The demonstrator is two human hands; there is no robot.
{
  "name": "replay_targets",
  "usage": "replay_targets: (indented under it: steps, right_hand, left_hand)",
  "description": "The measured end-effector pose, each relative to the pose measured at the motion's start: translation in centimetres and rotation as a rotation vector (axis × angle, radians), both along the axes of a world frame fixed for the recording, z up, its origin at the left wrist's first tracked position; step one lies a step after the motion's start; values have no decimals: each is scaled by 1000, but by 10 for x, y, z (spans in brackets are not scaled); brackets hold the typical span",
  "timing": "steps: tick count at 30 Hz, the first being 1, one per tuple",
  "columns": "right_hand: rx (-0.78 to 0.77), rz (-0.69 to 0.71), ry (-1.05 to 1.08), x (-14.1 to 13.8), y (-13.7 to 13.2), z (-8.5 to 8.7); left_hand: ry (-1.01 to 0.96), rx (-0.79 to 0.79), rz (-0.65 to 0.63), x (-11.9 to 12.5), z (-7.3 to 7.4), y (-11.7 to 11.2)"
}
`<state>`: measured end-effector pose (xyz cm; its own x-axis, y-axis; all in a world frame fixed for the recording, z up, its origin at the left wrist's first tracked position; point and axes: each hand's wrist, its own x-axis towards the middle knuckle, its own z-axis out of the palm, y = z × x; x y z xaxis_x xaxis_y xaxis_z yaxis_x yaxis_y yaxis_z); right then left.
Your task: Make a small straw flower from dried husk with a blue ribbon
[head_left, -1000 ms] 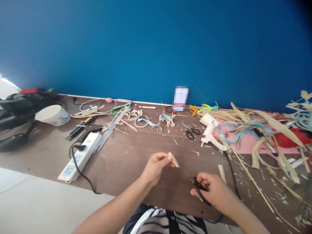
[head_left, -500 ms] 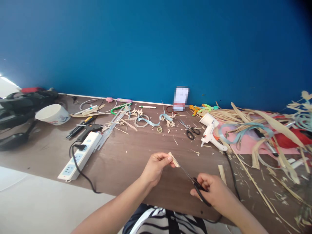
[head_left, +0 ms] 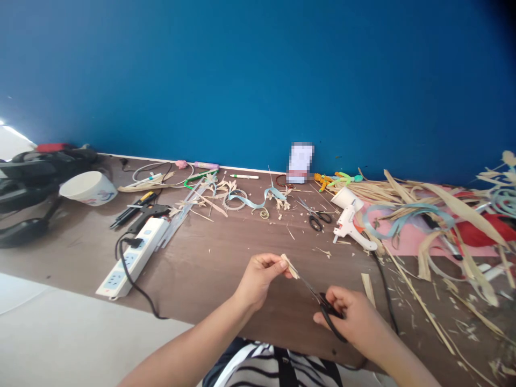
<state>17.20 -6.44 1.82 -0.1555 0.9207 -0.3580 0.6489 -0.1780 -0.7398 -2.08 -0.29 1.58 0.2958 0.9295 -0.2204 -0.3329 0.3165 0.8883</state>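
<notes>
My left hand (head_left: pixel 258 277) pinches a small tan strip piece (head_left: pixel 290 265) between thumb and fingers, above the brown table (head_left: pixel 209 263). My right hand (head_left: pixel 355 317) grips the black handles of a pair of scissors (head_left: pixel 322 303). The thin blades point up and left and meet the strip piece at its lower end.
A white power strip (head_left: pixel 135 257) with a black cable lies at the left, beside a black glue gun (head_left: pixel 147 212) and a white bowl (head_left: pixel 87 188). A white glue gun (head_left: pixel 350 226), a second pair of scissors (head_left: pixel 316 216) and a pile of tan and blue strips (head_left: pixel 439 215) lie at the right.
Both hands keep the same grip and stay nearly in place. The view has shifted very slightly.
</notes>
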Motion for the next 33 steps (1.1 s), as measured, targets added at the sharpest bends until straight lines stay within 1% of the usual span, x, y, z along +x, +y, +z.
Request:
replay_targets:
  steps: [8,16,23,27,33]
  right_hand:
    - [34,-20,-19,0,-2,-4]
    - [-1,-14,10,-2,-1,2]
    - [-20,-26,24,-3,-1,3]
    - [-15,-17,-12,-2,-2,1]
    - [51,-7,-110,-2,-2,0]
  left_hand:
    - [27,-14,5,2,-1,-2]
    - [33,-5,7,3,-1,-1]
    - [28,-10,13,3,-1,-1]
    - [18,-8,14,3,0,-2]
    - [57,-10,15,5,1,-4]
